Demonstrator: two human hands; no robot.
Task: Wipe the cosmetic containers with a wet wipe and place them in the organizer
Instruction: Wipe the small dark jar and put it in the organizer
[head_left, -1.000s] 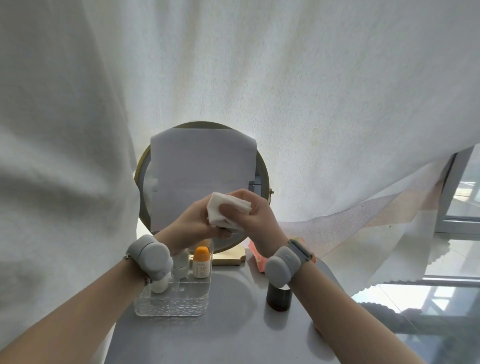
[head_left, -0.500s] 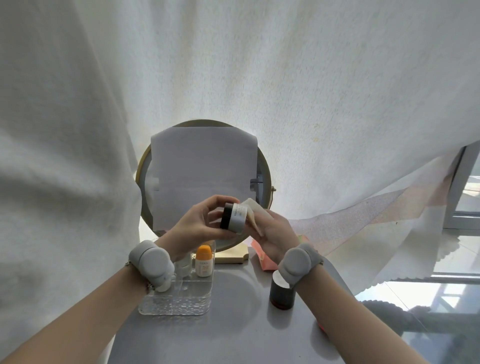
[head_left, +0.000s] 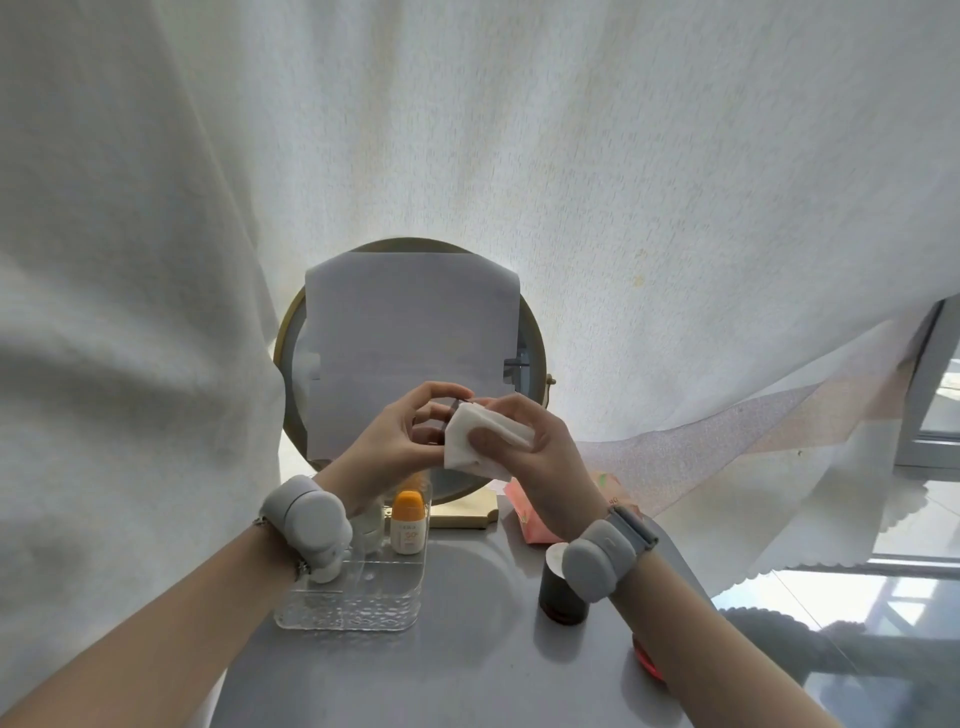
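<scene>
A: Starting left w/ the organizer?

B: Yes. We see a clear plastic organizer (head_left: 347, 608) w/ a dimpled front wall on the smooth grey table (head_left: 457, 670). A small bottle w/ an orange cap (head_left: 408, 523) stands upright in its back compartment.

A: And the hands?

B: Raised in front of a round, brass-rimmed mirror (head_left: 410, 364) that's covered by a flat sheet. Our left hand (head_left: 395, 441) is curled, fingertips pinching a small dark jar (head_left: 451, 410). It's mostly hidden, so we can't tell which way its axis runs. Our right hand (head_left: 535, 447) is closed on a folded white wet wipe (head_left: 480, 441), soft and cloth-like, pressed against the jar.

A: Further right?

B: A dark cylindrical container (head_left: 558, 597) stands upright on the table, partly behind the right wrist. A pink packet (head_left: 524, 509) lies behind it.
</scene>
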